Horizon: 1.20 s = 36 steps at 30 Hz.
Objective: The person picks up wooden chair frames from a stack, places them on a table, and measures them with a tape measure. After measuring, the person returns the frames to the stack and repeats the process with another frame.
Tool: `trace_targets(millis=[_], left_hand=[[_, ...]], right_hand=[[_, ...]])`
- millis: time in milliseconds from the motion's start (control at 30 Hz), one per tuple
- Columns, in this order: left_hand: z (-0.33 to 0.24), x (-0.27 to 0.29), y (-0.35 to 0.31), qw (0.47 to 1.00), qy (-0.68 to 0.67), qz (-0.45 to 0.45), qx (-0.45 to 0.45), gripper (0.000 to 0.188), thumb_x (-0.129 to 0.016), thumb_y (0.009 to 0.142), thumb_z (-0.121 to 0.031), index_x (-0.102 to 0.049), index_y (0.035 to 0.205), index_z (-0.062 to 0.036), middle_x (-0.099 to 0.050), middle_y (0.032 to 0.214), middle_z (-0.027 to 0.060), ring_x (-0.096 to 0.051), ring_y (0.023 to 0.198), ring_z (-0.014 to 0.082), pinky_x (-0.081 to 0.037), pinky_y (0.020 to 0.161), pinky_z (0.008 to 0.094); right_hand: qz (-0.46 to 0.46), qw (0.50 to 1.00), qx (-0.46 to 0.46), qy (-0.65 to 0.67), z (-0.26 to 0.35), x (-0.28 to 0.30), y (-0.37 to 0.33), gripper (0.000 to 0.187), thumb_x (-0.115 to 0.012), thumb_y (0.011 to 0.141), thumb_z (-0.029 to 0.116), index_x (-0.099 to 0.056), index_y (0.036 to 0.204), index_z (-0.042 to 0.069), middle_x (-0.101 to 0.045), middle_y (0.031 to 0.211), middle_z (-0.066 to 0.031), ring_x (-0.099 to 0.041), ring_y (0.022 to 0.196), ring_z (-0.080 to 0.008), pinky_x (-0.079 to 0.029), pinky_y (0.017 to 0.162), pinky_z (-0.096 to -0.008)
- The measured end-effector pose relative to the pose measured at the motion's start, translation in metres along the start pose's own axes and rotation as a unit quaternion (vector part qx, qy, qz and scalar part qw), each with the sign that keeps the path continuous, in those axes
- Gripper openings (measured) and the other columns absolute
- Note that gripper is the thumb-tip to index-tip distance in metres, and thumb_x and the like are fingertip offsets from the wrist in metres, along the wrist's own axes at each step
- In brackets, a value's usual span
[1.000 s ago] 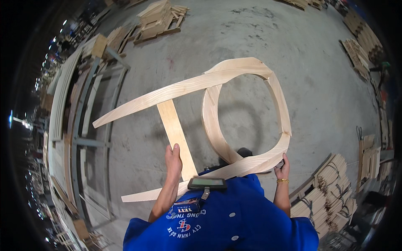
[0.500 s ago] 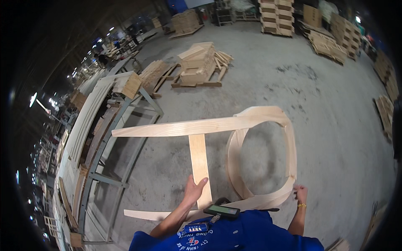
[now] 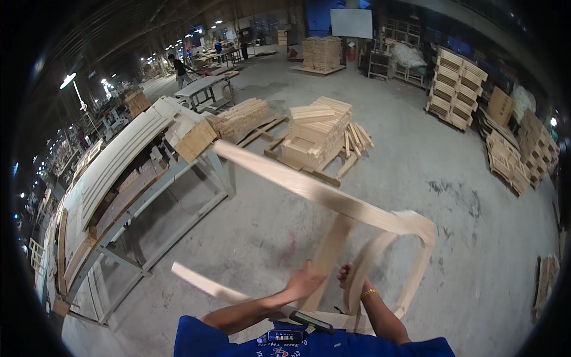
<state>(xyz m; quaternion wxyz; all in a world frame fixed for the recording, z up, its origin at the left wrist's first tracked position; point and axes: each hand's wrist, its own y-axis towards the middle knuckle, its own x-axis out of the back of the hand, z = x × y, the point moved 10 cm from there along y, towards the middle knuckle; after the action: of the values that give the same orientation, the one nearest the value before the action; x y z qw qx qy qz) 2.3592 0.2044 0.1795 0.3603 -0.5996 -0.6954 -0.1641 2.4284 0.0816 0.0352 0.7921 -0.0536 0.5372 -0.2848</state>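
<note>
A pale bare-wood chair frame (image 3: 309, 185) hangs at a tilt in front of me. It has two long tapering legs, a flat crosspiece (image 3: 334, 241) between them and a rounded end with a curved inner rail (image 3: 364, 262). My left hand (image 3: 305, 281) is closed on the crosspiece near its lower end. At the curved inner rail, my right hand (image 3: 347, 276) has its fingers curled around the wood, its forearm showing beyond the rail. The lower long leg (image 3: 205, 282) runs out left below my left forearm, and its inner part is hidden by my arm and body.
A metal-legged workbench (image 3: 128, 205) holding boards stands on the left, close to the frame's far tip. Ahead, stacked wooden pieces (image 3: 315, 134) rest on a pallet on the concrete floor. More wood stacks (image 3: 455, 89) stand back right. A person (image 3: 180, 70) works far left.
My right hand has come from outside the rounded end to the curved inner rail. The frame has tilted, its upper leg slanting up to the left. My view has lifted toward the far hall.
</note>
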Motion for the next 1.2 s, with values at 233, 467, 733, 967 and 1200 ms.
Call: trace_targets(millis=[233,467,733,967,1200], left_hand=[[-0.18,-0.025,0.25,0.956,-0.021,0.183,-0.227,0.043,-0.055,0.085,-0.035,-0.053,0.105,0.0022,-0.06,0.092,0.0255,-0.057,0.09,0.0439,-0.045,0.076,0.0488],[-0.275,0.165,0.442,0.863,0.176,-0.392,-0.265,0.064,-0.075,0.064,-0.013,-0.049,0.122,-0.0044,-0.047,0.123,0.0199,-0.045,0.113,0.0344,-0.038,0.092,0.0403],[-0.296,0.097,0.736,0.785,-0.537,-0.22,-0.215,0.083,-0.06,0.08,-0.005,-0.006,0.143,-0.0091,-0.027,0.136,0.0207,-0.052,0.106,0.0303,-0.047,0.085,0.0378],[-0.442,0.052,1.009,0.689,-0.686,0.056,-0.229,0.051,-0.053,0.086,-0.008,-0.025,0.128,-0.001,-0.056,0.091,0.0139,-0.063,0.072,0.0223,-0.054,0.064,0.0317],[-0.628,-0.006,1.203,0.705,-0.623,0.187,-0.282,0.03,-0.056,0.087,-0.014,-0.038,0.107,-0.001,-0.055,0.076,0.0085,-0.058,0.063,0.0156,-0.051,0.06,0.0309]], right_hand=[[0.108,0.963,0.143,0.2,0.242,0.074,0.015,0.031,-0.04,0.092,0.043,-0.054,0.093,0.015,-0.056,0.085,-0.0065,-0.052,0.083,-0.0259,-0.048,0.058,-0.0437],[0.075,0.926,0.317,0.193,0.508,0.186,0.001,0.039,-0.032,0.092,0.047,-0.057,0.098,0.016,-0.061,0.088,-0.0077,-0.06,0.077,-0.0279,-0.048,0.054,-0.0389],[-0.088,0.851,0.481,0.191,0.703,0.3,0.037,0.038,-0.038,0.088,0.049,-0.05,0.11,0.022,-0.061,0.098,-0.006,-0.061,0.07,-0.0264,-0.045,0.035,-0.0351],[-0.186,0.77,0.589,0.162,0.882,0.396,0.062,0.043,-0.039,0.089,0.046,-0.05,0.115,0.012,-0.06,0.095,-0.0079,-0.058,0.078,-0.0264,-0.048,0.052,-0.0374],[-0.196,0.694,0.682,0.122,1.046,0.469,0.083,0.052,-0.038,0.093,0.045,-0.053,0.112,-0.001,-0.058,0.084,-0.0097,-0.051,0.073,-0.0239,-0.046,0.07,-0.0365]])
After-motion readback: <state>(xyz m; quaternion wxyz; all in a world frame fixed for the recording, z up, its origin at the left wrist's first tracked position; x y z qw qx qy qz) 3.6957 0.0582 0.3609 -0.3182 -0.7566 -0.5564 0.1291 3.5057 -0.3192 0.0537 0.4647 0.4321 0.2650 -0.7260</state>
